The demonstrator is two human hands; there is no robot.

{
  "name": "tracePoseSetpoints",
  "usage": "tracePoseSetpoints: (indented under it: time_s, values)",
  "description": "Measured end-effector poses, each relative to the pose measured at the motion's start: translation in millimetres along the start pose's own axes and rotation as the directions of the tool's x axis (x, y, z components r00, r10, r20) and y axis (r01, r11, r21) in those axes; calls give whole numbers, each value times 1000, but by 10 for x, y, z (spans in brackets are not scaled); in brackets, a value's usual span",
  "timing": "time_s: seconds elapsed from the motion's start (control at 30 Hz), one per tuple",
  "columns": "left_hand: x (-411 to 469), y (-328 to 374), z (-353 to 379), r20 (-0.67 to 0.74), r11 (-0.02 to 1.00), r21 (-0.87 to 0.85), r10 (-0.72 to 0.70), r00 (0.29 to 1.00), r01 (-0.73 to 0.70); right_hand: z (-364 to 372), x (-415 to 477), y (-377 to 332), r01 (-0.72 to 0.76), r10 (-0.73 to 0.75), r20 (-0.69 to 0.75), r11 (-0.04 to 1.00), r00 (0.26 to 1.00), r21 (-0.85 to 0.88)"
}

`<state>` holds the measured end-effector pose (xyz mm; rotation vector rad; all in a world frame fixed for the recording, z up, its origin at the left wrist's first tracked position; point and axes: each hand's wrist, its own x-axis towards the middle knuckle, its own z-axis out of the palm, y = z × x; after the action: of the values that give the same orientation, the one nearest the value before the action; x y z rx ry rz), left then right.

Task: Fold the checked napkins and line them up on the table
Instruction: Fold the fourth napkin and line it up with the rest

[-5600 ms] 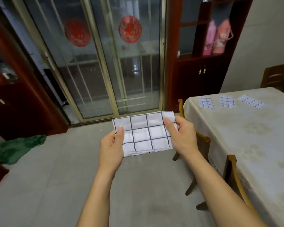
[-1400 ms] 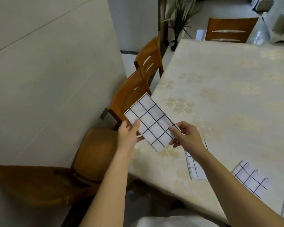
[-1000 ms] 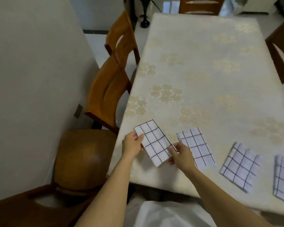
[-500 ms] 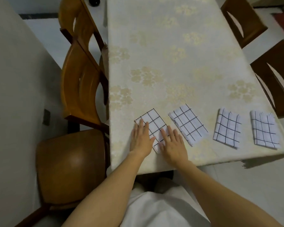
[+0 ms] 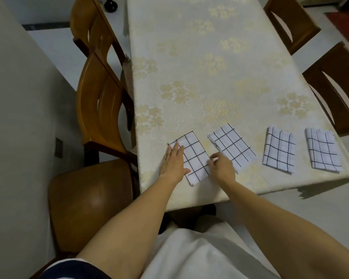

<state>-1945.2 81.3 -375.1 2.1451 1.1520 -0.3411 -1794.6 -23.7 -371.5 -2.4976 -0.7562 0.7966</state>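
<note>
Pressing the napkin (image 5: 193,158) flat under the straight-fingered left hand (image 5: 172,164), pinching its right edge with the right hand (image 5: 223,166) (probably squaring it to the row (image 5: 278,151)).

Past my fingers the far stretch of the counter (image 5: 220,63) is open cloth, which leaves a straight reach ahead free. The near edge is crowded with four folded napkins in a row. The leftmost napkin (image 5: 195,156) lies under my flat left hand (image 5: 172,165), and my right hand (image 5: 223,168) pinches its right edge. The second napkin (image 5: 233,146) is just beside that hand, then the third napkin (image 5: 279,151) and fourth napkin (image 5: 322,151) run toward the right corner. Only narrow strips run between them (widest between second and third). Wooden chairs (image 5: 101,101) hug the left side against the wall (image 5: 18,117); darker chairs (image 5: 334,87) stand at the right.
</note>
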Motion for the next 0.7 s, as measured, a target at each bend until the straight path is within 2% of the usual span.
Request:
tracePoseSetpoints:
  time_s: [0.07,0.13,0.23,0.3,0.43,0.57,0.7]
  values:
    - [-1,-24,-67,9,1000,-29,9,1000,-9,5,5,36,-64,59,42,990,997,124]
    - [-21,-38,-113,6,997,-74,11,1000,-11,6,-15,27,-104,85,118,980,989,168]
    - [-59,-61,-122,3,991,-131,5,1000,-4,48,-69,0,-14,20,244,1000,970,-28]
    - [-89,-76,-100,4,995,-104,6,1000,-6,80,-98,-20,35,-12,230,995,973,-96]
    - [-123,-113,-66,7,999,-48,7,1000,-7,110,-80,-38,11,-8,113,1000,994,-20]
    - [-134,-149,-64,-1,999,-33,1,1000,-1,147,-62,-84,16,-9,129,998,992,-54]
    - [-159,-212,-72,-23,999,-34,-21,1000,20,232,-107,-122,29,-27,123,999,992,-14]
